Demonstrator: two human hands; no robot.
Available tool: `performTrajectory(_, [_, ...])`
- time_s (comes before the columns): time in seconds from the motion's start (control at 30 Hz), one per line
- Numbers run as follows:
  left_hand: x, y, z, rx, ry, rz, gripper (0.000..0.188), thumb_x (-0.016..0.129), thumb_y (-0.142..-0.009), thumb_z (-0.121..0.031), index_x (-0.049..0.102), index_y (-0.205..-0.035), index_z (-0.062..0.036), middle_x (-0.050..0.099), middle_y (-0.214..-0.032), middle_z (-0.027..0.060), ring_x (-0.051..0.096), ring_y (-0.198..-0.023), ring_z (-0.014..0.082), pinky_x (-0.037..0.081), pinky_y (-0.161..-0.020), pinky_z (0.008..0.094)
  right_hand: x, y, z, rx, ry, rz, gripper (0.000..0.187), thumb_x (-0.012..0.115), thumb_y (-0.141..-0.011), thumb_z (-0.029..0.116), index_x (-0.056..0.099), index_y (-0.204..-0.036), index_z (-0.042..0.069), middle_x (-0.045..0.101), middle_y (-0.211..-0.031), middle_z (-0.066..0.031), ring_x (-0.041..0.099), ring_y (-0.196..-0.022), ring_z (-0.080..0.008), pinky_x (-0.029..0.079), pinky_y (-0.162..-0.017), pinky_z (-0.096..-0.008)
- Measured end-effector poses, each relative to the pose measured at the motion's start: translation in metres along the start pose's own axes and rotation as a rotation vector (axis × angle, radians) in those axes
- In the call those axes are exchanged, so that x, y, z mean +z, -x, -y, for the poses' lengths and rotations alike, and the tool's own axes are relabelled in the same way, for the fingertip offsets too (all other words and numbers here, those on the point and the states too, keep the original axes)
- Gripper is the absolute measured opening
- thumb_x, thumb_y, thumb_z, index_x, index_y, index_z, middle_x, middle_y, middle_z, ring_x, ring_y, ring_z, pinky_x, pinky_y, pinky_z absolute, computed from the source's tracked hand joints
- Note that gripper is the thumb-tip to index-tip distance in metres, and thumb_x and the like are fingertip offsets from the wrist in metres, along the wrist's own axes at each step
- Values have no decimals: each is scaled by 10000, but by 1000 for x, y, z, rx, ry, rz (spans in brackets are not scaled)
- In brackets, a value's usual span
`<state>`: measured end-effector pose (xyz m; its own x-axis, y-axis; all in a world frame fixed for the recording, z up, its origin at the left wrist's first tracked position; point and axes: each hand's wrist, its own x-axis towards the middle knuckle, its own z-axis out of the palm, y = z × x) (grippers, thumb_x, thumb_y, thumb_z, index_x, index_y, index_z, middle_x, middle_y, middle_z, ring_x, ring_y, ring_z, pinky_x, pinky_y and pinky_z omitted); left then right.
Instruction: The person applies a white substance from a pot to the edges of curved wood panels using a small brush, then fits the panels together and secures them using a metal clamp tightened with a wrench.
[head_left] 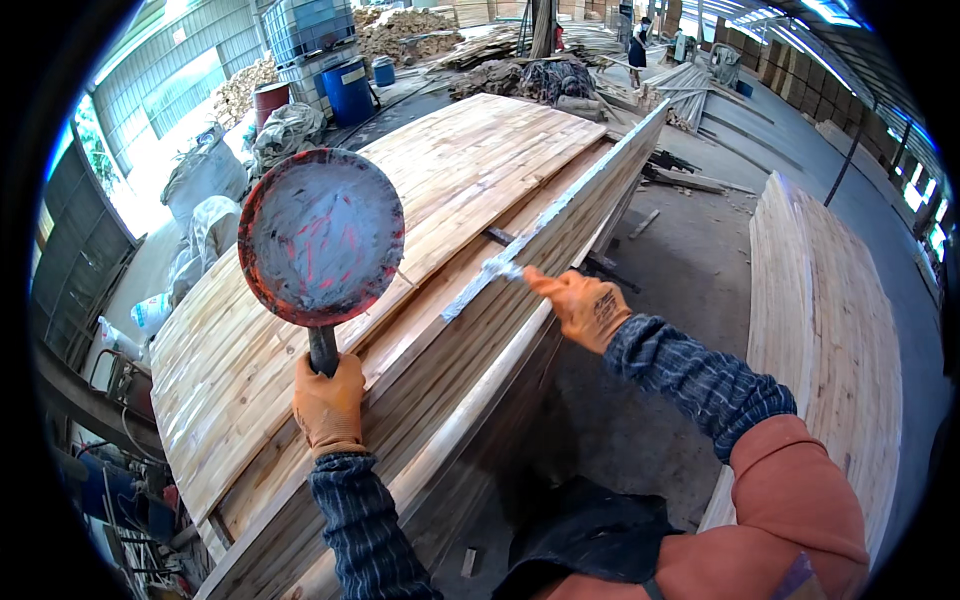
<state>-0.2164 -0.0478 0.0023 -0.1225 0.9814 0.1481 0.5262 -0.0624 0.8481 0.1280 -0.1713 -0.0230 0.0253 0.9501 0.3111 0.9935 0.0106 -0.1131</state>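
Over the boards (440, 370), the left grip (330, 405) holds a round pan (320, 237), the right grip (588, 308) a brush (505, 269), and hard pressing could push white goo (562, 204) off.

Corrug. wall (228, 38), gry flr (690, 270), brt windows (912, 195)

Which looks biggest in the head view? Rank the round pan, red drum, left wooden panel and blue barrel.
1. Left wooden panel
2. Round pan, held close to the camera
3. Blue barrel
4. Red drum, visible part
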Motion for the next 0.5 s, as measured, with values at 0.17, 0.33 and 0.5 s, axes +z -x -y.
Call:
performTrajectory(0.17, [-2, 5, -12, -34, 0, -1, 284, 663, -827, -281, 651, -959, -30, 691, -685, 71, 672, -642, 188, 522, -657, 335, 2, -9, -58, 237, 98, 19, 684, 562, -932, 62, 362, -1557, 256, 631, -1016, -195, 688, -862, -373, 584, -754, -441])
performTrajectory(0.33, [0, 0, -6, -19, 104, 11, 268, 687, -797, -227, 611, -935, -10, 647, -693, 62, 602, -586, 137, 487, -565, 298, -6, -26, -76, 249, 104, -84, 565, 578, -934, 77, 498, -1476, 215, 648, -1043, -194, 672, -905, -388, 570, -804, -460])
performTrajectory(0.5, [0, 0, -4, -29, 118, 28, 279, 684, -811, -265, 646, -949, -25, 682, -685, 71, 662, -623, 164, 523, -636, 322, -8, -34, -62, 182, 44, -44, 519, 563, -963, 100, 510, -1463, 228, 656, -1009, -161, 675, -893, -364, 575, -771, -441])
